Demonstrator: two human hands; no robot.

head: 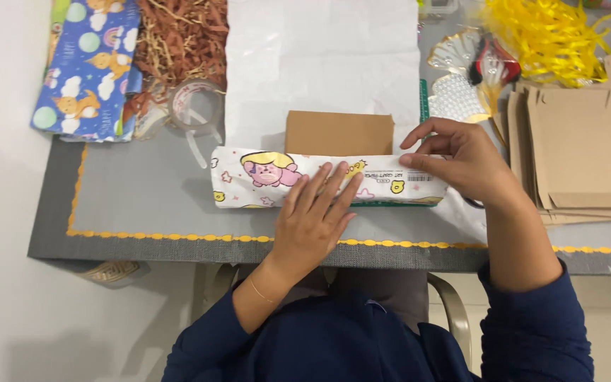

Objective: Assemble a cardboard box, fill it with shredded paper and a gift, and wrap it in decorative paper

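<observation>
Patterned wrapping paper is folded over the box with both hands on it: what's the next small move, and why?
Probably tape the seam. The left hand lies flat on the patterned wrapping paper, pinning the flap over the brown box; the right hand pinches the flap's edge. No tape shows on the seam, and the tape roll sits up-left, so the right hand could hold while the left fetches it.

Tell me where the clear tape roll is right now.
In the head view, the clear tape roll lies upper left on the grey table, below the brown shredded paper and right of the blue patterned paper.
</observation>
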